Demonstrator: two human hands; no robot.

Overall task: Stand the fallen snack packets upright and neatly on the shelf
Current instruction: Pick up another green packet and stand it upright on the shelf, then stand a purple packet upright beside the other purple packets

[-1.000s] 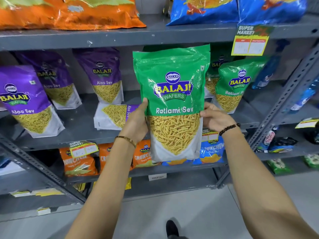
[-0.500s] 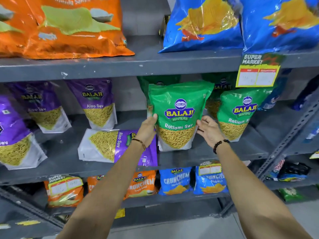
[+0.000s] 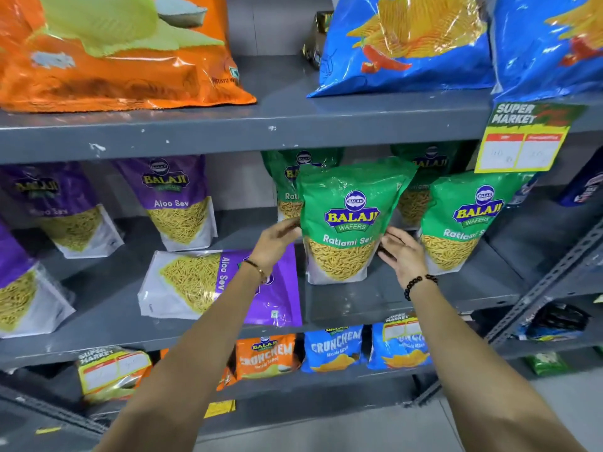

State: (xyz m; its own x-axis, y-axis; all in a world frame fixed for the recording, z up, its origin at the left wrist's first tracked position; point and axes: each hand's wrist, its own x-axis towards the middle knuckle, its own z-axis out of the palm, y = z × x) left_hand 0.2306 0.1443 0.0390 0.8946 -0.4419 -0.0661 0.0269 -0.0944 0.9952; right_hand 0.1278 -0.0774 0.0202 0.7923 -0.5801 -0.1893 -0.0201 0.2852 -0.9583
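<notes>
A green Ratlami Sev packet (image 3: pixel 349 220) stands upright on the grey middle shelf (image 3: pixel 375 308). My left hand (image 3: pixel 277 238) is at its left edge with the fingertips just touching it. My right hand (image 3: pixel 403 252) hovers at its lower right edge with the fingers spread, holding nothing. A purple Aloo Sev packet (image 3: pixel 195 285) lies flat on its side on the same shelf to the left, partly covered by my left forearm.
Upright purple Aloo Sev packets (image 3: pixel 177 203) stand to the left. More green packets (image 3: pixel 470 223) stand behind and to the right. Big orange (image 3: pixel 114 60) and blue (image 3: pixel 408 44) bags fill the top shelf. Crunchem packets (image 3: pixel 332 349) sit below. A price tag (image 3: pixel 525 138) hangs at the right.
The green packet went from held out in front of me onto the middle shelf, where it now stands. Both hands have loosened from its sides.
</notes>
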